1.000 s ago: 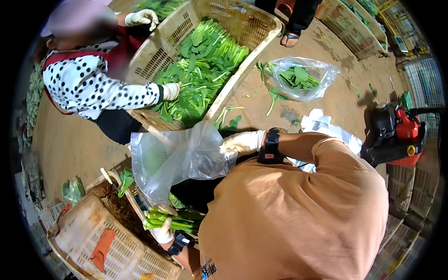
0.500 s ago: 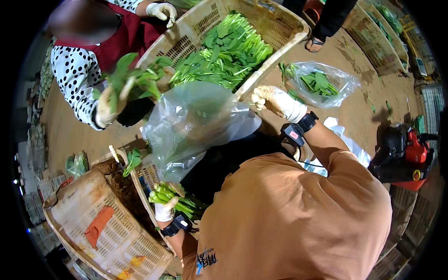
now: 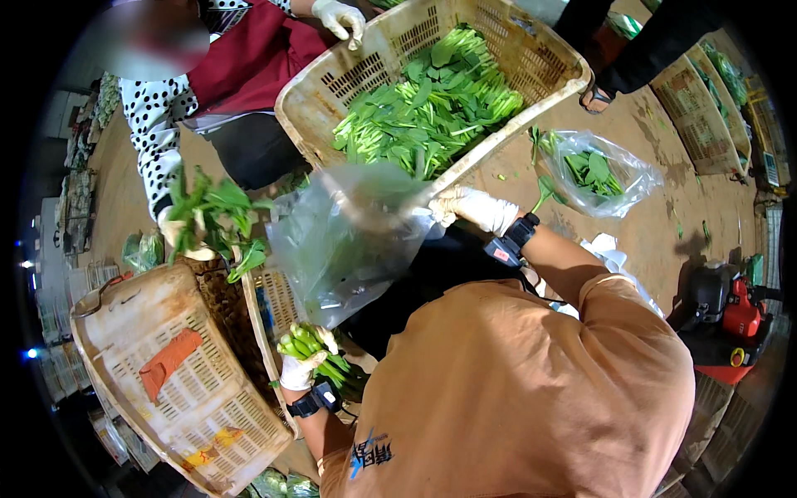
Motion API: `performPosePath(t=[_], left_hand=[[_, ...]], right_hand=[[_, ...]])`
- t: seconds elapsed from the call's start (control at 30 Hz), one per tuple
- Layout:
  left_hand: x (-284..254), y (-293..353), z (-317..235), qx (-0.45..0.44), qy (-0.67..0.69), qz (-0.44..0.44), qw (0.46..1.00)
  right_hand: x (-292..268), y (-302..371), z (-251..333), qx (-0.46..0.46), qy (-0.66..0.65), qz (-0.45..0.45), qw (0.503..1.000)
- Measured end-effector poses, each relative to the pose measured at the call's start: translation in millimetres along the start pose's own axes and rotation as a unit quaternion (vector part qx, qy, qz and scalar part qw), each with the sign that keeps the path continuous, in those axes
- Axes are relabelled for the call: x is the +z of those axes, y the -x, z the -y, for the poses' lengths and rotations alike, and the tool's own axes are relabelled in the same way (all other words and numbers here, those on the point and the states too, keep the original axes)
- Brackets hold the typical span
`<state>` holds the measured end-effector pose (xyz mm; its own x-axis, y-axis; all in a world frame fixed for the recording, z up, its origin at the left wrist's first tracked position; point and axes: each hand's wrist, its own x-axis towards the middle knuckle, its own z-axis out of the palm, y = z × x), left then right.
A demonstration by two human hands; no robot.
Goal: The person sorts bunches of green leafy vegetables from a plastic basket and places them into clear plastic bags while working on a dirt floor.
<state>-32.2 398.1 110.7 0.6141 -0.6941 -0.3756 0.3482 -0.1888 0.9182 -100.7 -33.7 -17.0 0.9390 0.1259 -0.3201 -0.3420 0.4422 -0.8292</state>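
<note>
My left hand (image 3: 302, 371), in a white glove, is closed round a bunch of leafy green vegetables (image 3: 309, 340), its pale cut stems pointing up and away. My right hand (image 3: 475, 207), also gloved, has its fingers curled at the right edge of a clear plastic bag (image 3: 336, 261). The bag hangs puffed out in front of my lap, partly blurred. Beyond it stands a large crate (image 3: 300, 106) holding a heap of the same greens (image 3: 432, 108). Across from me, a co-worker's gloved hand (image 3: 184, 235) holds some loose greens (image 3: 217, 207).
A tipped, stained crate (image 3: 212, 394) lies at my left, beside another crate's rim (image 3: 251, 307). On the floor to the right rests a bag of greens (image 3: 602, 174). A red and black machine (image 3: 730, 319) stands far right; someone's sandalled foot (image 3: 596, 100) is beyond the crate.
My right hand has moved left and down to the bag's edge. The co-worker's hand with greens has dropped toward the crates at left. My left hand still holds its bunch; the view has shifted slightly.
</note>
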Motion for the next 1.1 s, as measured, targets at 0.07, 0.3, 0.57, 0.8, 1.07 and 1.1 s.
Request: performPosePath(t=[0.07, 0.3, 0.57, 0.8, 1.07, 1.1], left_hand=[[-9, 12, 8, -0.010, 0.014, -0.025, 1.000], [-18, 23, 20, -0.031, 0.043, -0.068, 0.996], [-48, 35, 41, -0.109, 0.007, -0.246, 0.963], [-42, 28, 28, 0.079, -0.051, -0.450, 0.888], [56, -74, -29, 0.136, -0.049, -0.398, 0.906], [55, -78, -26, 0.145, -0.016, -0.408, 0.901]], right_hand=[[13, 0, 6, -0.037, 0.047, 0.051, 0.997], [36, -14, 20, 0.013, 0.068, 0.052, 0.996], [59, -17, 16, 0.072, -0.148, 0.022, 0.986], [127, -44, 63, -0.005, 0.009, 0.061, 0.998], [225, -90, 55, 0.012, -0.145, 0.156, 0.977], [224, -90, 65, 0.033, -0.128, 0.172, 0.976]])
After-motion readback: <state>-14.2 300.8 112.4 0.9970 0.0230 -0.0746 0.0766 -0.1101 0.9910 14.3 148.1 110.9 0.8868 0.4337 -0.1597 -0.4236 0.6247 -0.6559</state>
